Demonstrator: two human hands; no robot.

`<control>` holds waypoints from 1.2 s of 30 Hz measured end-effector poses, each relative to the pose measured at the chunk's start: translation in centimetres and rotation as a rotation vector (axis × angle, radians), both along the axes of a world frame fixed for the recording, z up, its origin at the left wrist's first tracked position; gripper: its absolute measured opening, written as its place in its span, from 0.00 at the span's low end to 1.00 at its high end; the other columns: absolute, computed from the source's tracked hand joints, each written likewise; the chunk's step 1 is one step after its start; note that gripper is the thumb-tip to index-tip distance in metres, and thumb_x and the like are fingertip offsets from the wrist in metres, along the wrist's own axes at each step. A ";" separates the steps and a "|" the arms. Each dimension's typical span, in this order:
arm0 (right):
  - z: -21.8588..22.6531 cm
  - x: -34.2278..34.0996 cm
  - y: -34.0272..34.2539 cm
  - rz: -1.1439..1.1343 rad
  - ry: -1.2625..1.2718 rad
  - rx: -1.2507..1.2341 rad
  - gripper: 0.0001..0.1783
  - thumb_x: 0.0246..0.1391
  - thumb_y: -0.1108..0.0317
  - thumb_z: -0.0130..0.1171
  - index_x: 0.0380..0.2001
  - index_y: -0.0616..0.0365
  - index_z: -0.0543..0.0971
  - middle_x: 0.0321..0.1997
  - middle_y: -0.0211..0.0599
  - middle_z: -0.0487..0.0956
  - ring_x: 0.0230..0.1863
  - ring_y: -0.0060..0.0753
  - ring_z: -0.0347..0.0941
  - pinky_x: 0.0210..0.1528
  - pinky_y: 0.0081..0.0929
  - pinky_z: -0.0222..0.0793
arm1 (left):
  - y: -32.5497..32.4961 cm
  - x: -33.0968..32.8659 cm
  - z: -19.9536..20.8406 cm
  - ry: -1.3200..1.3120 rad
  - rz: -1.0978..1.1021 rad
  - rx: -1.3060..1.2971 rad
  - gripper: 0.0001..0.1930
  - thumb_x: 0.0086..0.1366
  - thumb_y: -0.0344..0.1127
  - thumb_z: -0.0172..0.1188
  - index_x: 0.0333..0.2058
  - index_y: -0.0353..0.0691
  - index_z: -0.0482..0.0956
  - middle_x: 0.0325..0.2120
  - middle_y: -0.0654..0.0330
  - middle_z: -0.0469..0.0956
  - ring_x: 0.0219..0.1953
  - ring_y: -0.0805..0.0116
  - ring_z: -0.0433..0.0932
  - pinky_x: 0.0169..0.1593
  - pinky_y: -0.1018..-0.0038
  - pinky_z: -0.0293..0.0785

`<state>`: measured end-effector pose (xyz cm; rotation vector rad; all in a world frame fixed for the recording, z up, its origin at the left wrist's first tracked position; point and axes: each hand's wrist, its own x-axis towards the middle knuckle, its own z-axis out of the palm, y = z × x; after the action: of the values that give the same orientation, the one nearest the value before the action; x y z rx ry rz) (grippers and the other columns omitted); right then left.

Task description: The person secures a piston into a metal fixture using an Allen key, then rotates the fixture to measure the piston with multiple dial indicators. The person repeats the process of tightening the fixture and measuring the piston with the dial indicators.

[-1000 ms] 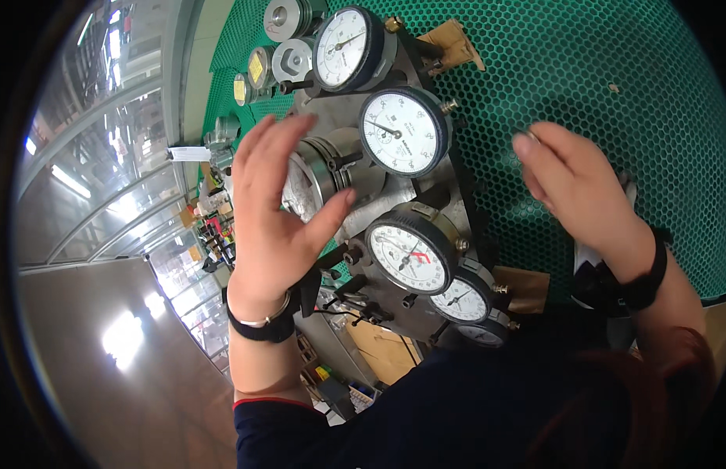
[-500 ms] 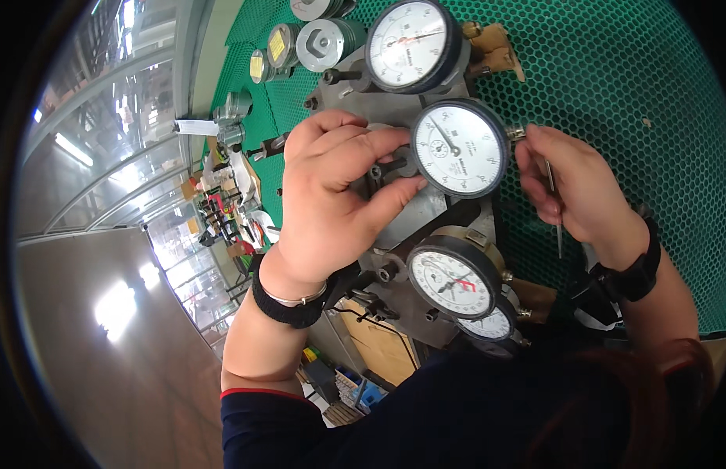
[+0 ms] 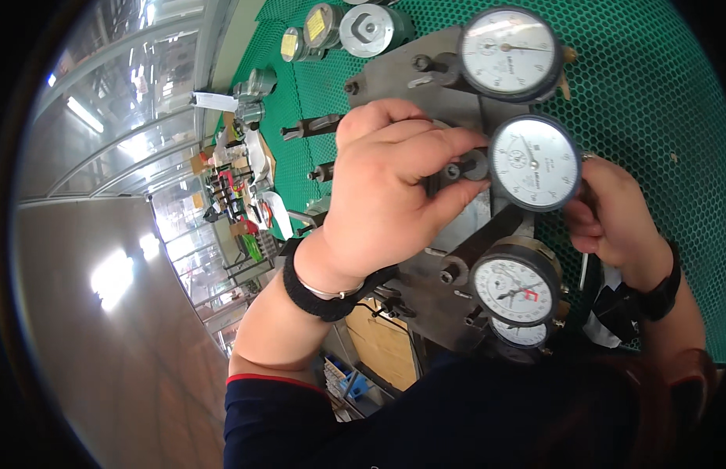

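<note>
The middle dial gauge (image 3: 546, 176) has a white face and a dark rim. It stands on a dark metal fixture plate (image 3: 410, 66). My left hand (image 3: 394, 184) reaches over the plate from the left, thumb and fingers closed around a dark round clamp post with a bolt head (image 3: 474, 165), right beside the gauge. On the gauge's far right side, my right hand (image 3: 617, 207) is curled, its fingertips partly hidden behind the dial near the brass-coloured stem. A thin metal rod (image 3: 585, 272) sticks out below those fingers. Its upper part is hidden in the hand.
Another dial gauge (image 3: 510, 53) stands farther off; a third gauge (image 3: 513, 288) with a red mark sits nearer, partly covering a fourth dial. Several metal pistons (image 3: 371, 31) stand on the green mesh mat (image 3: 644, 78). Below the plate is a wooden surface (image 3: 382, 344).
The view has shifted, so the fixture and both hands appear farther right. My right fingertips are now more hidden behind the middle dial. My left hand keeps its grip.
</note>
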<state>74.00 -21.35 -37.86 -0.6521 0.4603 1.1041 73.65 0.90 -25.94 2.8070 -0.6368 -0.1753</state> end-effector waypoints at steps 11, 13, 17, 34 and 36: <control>-1.6 -0.7 0.6 0.036 -0.309 -0.176 0.15 0.63 0.58 0.44 0.27 0.57 0.67 0.13 0.27 0.61 0.09 0.15 0.51 0.07 0.16 0.50 | 0.5 -0.4 0.0 -0.061 0.002 -0.053 0.18 0.42 0.33 0.72 0.36 0.45 0.82 0.24 0.66 0.77 0.37 0.62 0.72 0.47 0.68 0.63; -3.9 -1.1 0.3 -0.005 -0.557 -0.251 0.15 0.65 0.58 0.44 0.33 0.59 0.70 0.15 0.25 0.63 0.13 0.14 0.54 0.13 0.15 0.52 | 0.5 -0.5 -0.2 -0.055 0.008 -0.059 0.18 0.43 0.34 0.72 0.36 0.45 0.82 0.24 0.66 0.77 0.38 0.62 0.72 0.48 0.68 0.63; -7.9 -1.2 0.0 -0.033 -0.804 -0.195 0.19 0.67 0.58 0.45 0.48 0.63 0.72 0.20 0.20 0.65 0.20 0.11 0.58 0.22 0.12 0.53 | 0.2 -0.3 0.2 -0.023 0.022 -0.054 0.18 0.43 0.34 0.71 0.37 0.46 0.82 0.24 0.66 0.77 0.39 0.61 0.72 0.49 0.68 0.63; -3.6 -1.0 -0.1 0.009 -0.514 -0.214 0.18 0.66 0.58 0.44 0.45 0.61 0.73 0.18 0.22 0.66 0.15 0.11 0.57 0.16 0.11 0.50 | 0.1 -0.2 0.1 -0.026 0.018 -0.029 0.18 0.43 0.34 0.71 0.37 0.47 0.82 0.26 0.66 0.78 0.40 0.60 0.72 0.49 0.67 0.63; -3.6 -1.0 -0.2 0.016 -0.521 -0.207 0.18 0.66 0.58 0.44 0.45 0.61 0.73 0.18 0.22 0.66 0.15 0.11 0.57 0.16 0.11 0.50 | 0.1 -0.2 0.2 -0.029 0.021 -0.021 0.18 0.43 0.34 0.71 0.37 0.47 0.82 0.26 0.66 0.78 0.39 0.60 0.72 0.49 0.67 0.63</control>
<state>73.02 -21.51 -41.51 -1.0903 0.1178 0.8631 73.50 0.97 -25.78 2.8000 -0.6117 -0.1231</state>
